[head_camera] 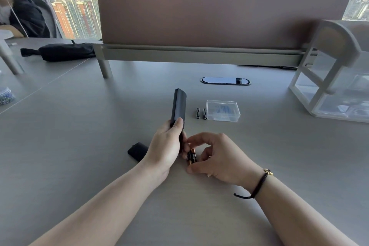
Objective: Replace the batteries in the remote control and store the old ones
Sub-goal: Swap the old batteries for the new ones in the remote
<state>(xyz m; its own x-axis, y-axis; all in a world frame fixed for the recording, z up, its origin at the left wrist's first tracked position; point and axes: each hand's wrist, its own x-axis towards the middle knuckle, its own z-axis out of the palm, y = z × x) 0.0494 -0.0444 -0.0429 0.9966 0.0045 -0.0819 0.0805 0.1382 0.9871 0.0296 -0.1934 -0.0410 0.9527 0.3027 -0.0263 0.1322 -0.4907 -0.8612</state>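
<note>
Right hand pinches battery at centre frame, left hand grips remote. Cover off on worktop. Two cells beside box, apparently unstored.

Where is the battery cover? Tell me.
The battery cover lies flat on the desk, just left of the left hand holding the remote.

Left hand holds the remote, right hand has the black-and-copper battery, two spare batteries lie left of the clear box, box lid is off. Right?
Not quite: the head view shows the clear box with its lid on. The rest holds: left hand holds the remote, right hand has the black-and-copper battery, two spare batteries lie left of it.
</note>
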